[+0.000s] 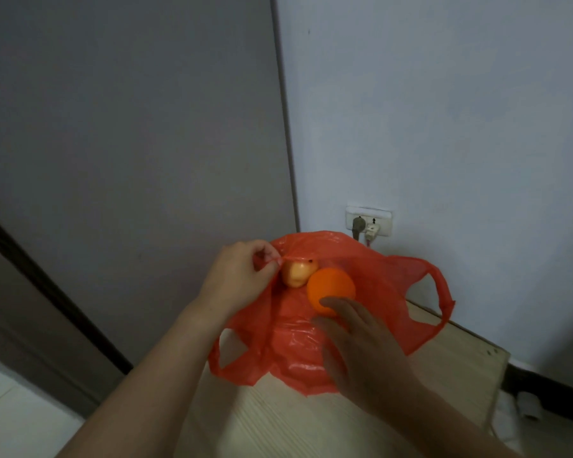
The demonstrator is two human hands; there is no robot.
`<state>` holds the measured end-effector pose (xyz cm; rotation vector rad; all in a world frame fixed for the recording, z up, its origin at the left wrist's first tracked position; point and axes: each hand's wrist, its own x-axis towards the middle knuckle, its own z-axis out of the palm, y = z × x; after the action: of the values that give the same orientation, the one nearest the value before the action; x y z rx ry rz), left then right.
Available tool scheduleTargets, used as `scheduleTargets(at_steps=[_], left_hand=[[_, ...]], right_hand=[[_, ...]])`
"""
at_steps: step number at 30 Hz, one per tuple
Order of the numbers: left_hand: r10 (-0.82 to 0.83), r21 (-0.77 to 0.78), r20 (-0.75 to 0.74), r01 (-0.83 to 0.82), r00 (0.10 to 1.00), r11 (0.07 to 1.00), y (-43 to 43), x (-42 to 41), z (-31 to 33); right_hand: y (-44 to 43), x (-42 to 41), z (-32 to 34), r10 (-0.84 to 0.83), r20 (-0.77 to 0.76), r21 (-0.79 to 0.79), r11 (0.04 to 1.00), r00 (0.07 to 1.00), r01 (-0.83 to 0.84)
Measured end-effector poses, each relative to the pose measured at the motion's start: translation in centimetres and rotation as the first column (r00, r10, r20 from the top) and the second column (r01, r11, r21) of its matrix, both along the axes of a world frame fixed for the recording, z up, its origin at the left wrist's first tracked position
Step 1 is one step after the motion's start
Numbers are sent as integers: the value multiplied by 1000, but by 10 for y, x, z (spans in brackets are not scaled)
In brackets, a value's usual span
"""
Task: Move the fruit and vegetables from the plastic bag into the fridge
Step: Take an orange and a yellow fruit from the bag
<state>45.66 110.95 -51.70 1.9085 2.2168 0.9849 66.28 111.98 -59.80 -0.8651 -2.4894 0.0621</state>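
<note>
On the desk (444,375), our left hand (242,279) pinches the plastic bag (387,292) open; our right hand (361,345), grip wide, reaches the orange (328,285) inside, beside a yellow fruit (296,274). Next, likely: close, lift.

the plastic bag (377,292) lies spread open on the table (444,375), toward its far edge. two fruits sit in the bag, touching: the larger fruit (329,285) to the right and nearer, the smaller fruit (296,274) to the left and behind. the left hand (239,279) pinches the bag's rim at the left, just beside the smaller fruit. the right hand (361,345) reaches over the bag's near part, its fingers (334,304) at the larger fruit. a wall socket (369,221) is behind the bag.
</note>
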Motion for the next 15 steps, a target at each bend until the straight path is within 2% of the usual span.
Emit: scheduleTargets(at_steps=[2,4,6,10,15], left_hand=[[4,1,0,-4,1000,1000,-1,2,0],[4,0,15,-4,1000,1000,-1,3,1],[2,5,28,-2,1000,1000,-1,3,1],[7,15,27,-7,1000,1000,-3,4,1],[-9,-12,26,10,1000,1000,-4,6,-1]], right_hand=[[2,-1,3,-23,-71,-27,999,997,21],[11,-6,4,-55,-76,-27,998,996,54],[20,-17,6,-103,-34,-20,995,994,102],[30,-33,6,-215,101,-169,959,971,230],[29,-30,-6,-217,12,-36,976,976,217]])
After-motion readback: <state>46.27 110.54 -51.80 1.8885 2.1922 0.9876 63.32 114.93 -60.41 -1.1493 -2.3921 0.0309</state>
